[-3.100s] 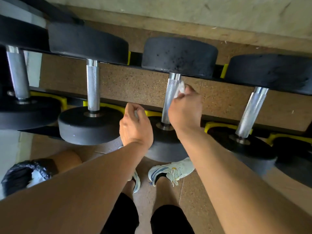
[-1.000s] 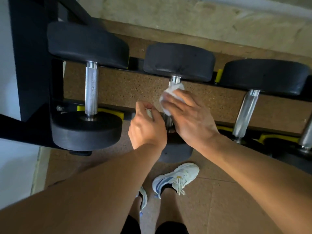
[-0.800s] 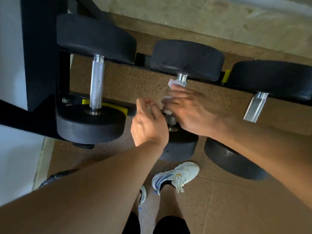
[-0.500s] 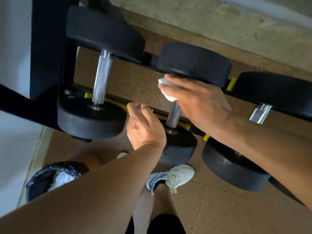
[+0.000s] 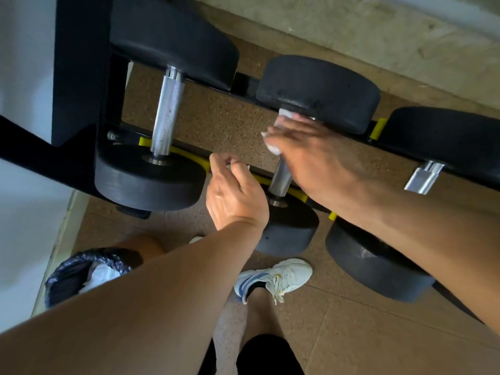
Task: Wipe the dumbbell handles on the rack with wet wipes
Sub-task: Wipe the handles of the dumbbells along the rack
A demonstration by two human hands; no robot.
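Right hand grips white wet wipe around middle dumbbell handle, upper end. Left hand loosely curled, contents indeterminate. Next: stroke downward toward near plate.

Black-bagged trash bin sits way down and left of the left-hand fingers, with white crumpled stuff inside. A white sneaker with blue stripes is pretty much straight below them, on the speckled cork-looking floor. There's a pale wall up past the fingertips.
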